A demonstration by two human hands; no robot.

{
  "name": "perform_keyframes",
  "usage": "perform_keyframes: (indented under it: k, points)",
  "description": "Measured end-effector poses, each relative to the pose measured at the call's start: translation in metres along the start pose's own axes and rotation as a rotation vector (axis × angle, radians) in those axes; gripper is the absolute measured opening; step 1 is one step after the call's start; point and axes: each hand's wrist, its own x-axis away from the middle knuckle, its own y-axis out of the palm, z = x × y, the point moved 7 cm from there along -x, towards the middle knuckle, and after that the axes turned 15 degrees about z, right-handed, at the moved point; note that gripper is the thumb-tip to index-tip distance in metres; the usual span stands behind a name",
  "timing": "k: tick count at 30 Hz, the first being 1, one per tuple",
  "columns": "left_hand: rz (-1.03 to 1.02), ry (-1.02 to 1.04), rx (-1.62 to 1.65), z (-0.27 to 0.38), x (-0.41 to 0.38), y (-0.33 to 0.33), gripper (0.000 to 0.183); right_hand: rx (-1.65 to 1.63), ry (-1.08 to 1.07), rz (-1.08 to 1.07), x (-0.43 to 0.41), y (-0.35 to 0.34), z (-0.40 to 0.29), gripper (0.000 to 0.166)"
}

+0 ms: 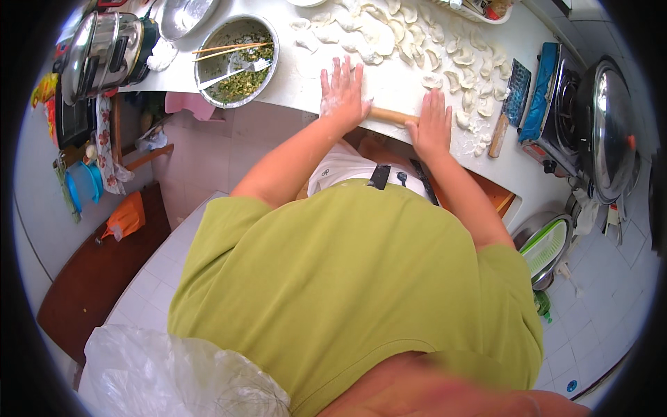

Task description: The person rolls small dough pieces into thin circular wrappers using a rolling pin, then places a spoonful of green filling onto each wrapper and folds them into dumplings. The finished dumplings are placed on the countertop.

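Note:
Between my two hands a wooden rolling pin (392, 115) lies near the front edge of the white counter. My left hand (340, 96), floury, rests flat with spread fingers at the pin's left end. At its right end my right hand (433, 125) also lies flat, fingers extended, thumb against the pin. Neither hand is closed around it. Many folded dumplings (466, 78) and a flat dough wrapper (379, 39) lie beyond my hands. A metal bowl (274, 68) to the left holds chopped green filling (245, 83), chopsticks (229, 49) and a fork (229, 77).
To the right are a cleaver (516, 94) with a floury wooden handle, a portable gas stove (547, 151) and a lidded pan (607, 130). A steel pot (104, 52) and an empty metal bowl (187, 15) stand at the far left. An open drawer (487, 190) sits below the counter.

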Motion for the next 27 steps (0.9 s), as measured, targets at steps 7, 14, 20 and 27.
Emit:
perform_keyframes:
  k: [7,14,20,27]
  points:
    - [-0.025,0.097,0.115,0.042,0.048,-0.005,0.067,-0.133,-0.067,0.124,0.053,-0.013,-0.001,0.046]
    - [-0.091,0.277,0.311,0.083,0.006,0.025,0.022,-0.258,-0.108,0.216,0.053,-0.032,-0.001,0.032]
    - [-0.054,0.503,0.42,0.062,-0.011,0.01,0.025,-0.208,-0.071,0.212,0.041,-0.03,0.014,0.036]
    - [0.086,0.075,0.137,0.013,0.008,-0.004,0.063,-0.154,-0.028,0.106,0.023,-0.008,0.008,0.068]
